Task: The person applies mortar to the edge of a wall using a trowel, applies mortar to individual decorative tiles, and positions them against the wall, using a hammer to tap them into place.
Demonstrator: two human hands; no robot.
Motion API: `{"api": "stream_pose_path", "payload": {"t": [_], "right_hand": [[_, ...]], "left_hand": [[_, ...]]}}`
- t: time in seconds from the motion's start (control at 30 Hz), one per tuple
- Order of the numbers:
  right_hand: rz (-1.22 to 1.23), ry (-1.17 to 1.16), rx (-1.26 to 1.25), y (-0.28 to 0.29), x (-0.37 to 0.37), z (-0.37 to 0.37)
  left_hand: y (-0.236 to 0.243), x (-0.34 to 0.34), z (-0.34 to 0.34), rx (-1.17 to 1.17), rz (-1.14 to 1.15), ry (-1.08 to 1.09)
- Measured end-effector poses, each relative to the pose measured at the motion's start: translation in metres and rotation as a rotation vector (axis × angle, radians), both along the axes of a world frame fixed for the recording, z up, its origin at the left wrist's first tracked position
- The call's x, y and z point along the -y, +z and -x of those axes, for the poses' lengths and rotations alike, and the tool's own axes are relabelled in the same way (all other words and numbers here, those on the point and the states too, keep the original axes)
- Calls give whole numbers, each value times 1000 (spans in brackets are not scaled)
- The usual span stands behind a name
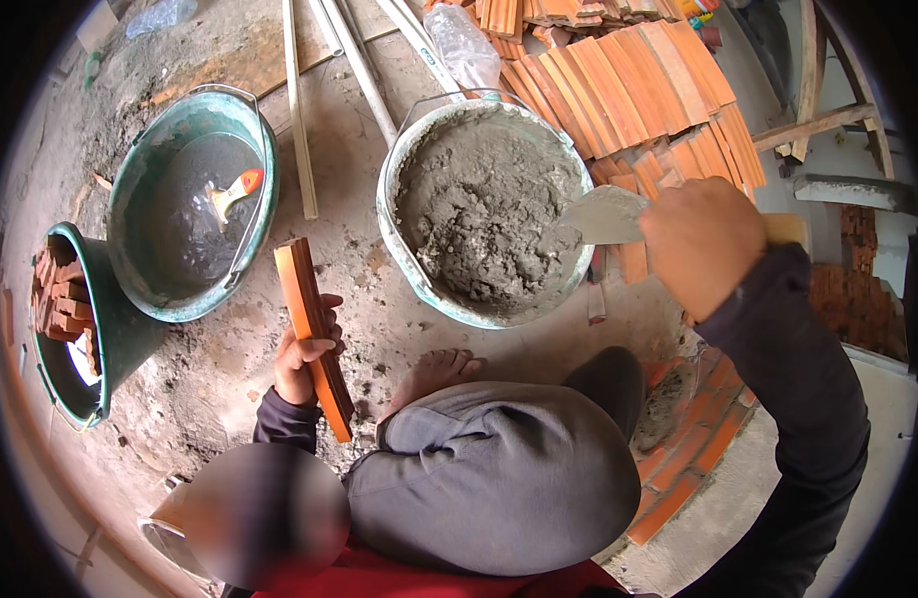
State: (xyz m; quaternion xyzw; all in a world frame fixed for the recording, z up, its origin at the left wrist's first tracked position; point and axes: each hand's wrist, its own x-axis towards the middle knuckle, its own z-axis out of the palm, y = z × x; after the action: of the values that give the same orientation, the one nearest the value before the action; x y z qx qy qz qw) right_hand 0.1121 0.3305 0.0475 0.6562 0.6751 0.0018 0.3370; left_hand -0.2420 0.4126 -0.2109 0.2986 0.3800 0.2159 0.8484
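Right hand [700, 244] grips trowel [607, 214] over bucket [386, 204]'s right rim; brick [302, 294] is left of bucket, clasped in left hand [302, 361], long axis fore-aft, far end leaning left.

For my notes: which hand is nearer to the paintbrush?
Left. In the picture, the left hand is lower right of the paintbrush; the right hand is farther, beyond the mortar bucket.
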Motion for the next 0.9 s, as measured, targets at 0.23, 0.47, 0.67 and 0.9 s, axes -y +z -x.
{"api": "stream_pose_path", "payload": {"t": [0.23, 0.47, 0.67, 0.9], "right_hand": [[371, -248, -78, -12, -26, 6], [483, -400, -434, -22, -14, -14], [403, -475, -740, -64, 22, -29], [176, -582, -932, -67, 60, -28]], "left_hand": [[-1, 1, -2, 38, 21, 30], [-13, 1, 5, -10, -8, 87], [-1, 1, 1, -72, -77, 41], [16, -10, -9, 213, 86, -8]]}}
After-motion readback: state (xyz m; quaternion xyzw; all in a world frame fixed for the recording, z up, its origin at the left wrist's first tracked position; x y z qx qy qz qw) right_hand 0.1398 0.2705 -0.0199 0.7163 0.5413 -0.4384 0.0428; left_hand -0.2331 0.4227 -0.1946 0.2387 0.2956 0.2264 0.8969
